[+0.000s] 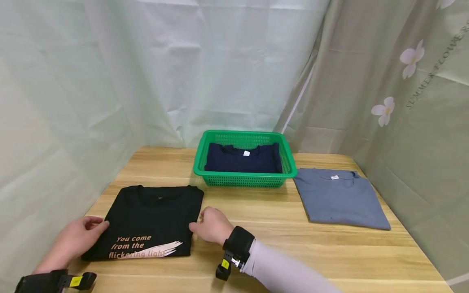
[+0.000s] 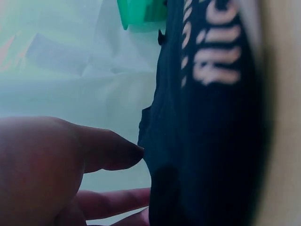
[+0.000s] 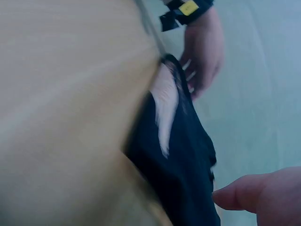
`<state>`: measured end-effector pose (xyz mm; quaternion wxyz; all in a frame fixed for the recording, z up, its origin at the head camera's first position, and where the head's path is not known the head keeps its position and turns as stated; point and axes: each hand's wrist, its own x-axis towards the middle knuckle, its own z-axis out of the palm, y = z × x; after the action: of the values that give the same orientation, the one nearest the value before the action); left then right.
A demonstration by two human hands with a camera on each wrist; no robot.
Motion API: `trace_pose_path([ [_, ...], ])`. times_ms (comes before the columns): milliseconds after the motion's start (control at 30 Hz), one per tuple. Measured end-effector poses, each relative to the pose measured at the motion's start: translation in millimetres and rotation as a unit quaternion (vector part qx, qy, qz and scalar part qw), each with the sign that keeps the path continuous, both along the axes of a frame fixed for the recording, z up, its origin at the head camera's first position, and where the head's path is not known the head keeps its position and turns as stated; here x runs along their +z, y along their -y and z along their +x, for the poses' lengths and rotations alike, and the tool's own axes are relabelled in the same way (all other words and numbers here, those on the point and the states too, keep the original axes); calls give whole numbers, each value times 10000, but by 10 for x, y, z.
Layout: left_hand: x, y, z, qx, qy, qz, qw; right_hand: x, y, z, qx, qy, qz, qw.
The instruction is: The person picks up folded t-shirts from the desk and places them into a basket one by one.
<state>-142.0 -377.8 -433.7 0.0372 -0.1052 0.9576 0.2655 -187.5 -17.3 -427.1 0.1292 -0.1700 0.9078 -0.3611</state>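
Observation:
A folded black T-shirt (image 1: 154,215) with pale lettering and a brush-stroke print lies at the left of the table, its neckline away from me. At its left edge my left hand (image 1: 78,236) pinches the cloth; in the left wrist view the thumb (image 2: 113,149) meets the black fabric and the fingertips pass behind it. My right hand (image 1: 212,226) holds the right edge between thumb and curled fingers. The right wrist view shows that thumb (image 3: 240,192) against the shirt, with its other fingers hidden.
Behind the shirt stands a green plastic basket (image 1: 243,180) with a folded navy shirt (image 1: 243,160) inside. To its right lies a folded grey-blue T-shirt (image 1: 340,199), touching or close to the basket. Curtains (image 1: 227,73) enclose the wooden table (image 1: 278,240) at the back and sides.

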Motion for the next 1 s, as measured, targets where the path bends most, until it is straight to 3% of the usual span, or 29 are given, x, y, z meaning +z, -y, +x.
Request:
trace_pose_path([
  [133,49,33,-167,-184,200,-101,9996,8,57,-157,20,-471,583,9972],
  [333,53,56,-331,-334,374,-30,9987,-39,226,-224,155,-766,1250,9891],
  [533,55,35,-375,-528,360,330,9974,0,316,-237,13,-295,798,9964],
  [667,98,41,-376,-725,365,817,9933,-15,325,-256,-194,384,-314,9986],
  [733,133,48,-367,-786,431,1112,9897,-33,331,-270,-273,1065,-1308,9853],
  [767,152,49,-361,-809,458,1251,9878,-45,336,-277,-327,1456,-1828,9718],
  [900,171,52,-343,-840,611,1651,9808,-132,323,-311,-404,2742,-3366,8999],
  [933,162,61,-341,-830,659,1731,9792,-155,312,-318,-429,2893,-3518,8892],
  [1000,134,84,-343,-754,756,1900,9760,-201,292,-330,-488,2972,-3650,8809],
])
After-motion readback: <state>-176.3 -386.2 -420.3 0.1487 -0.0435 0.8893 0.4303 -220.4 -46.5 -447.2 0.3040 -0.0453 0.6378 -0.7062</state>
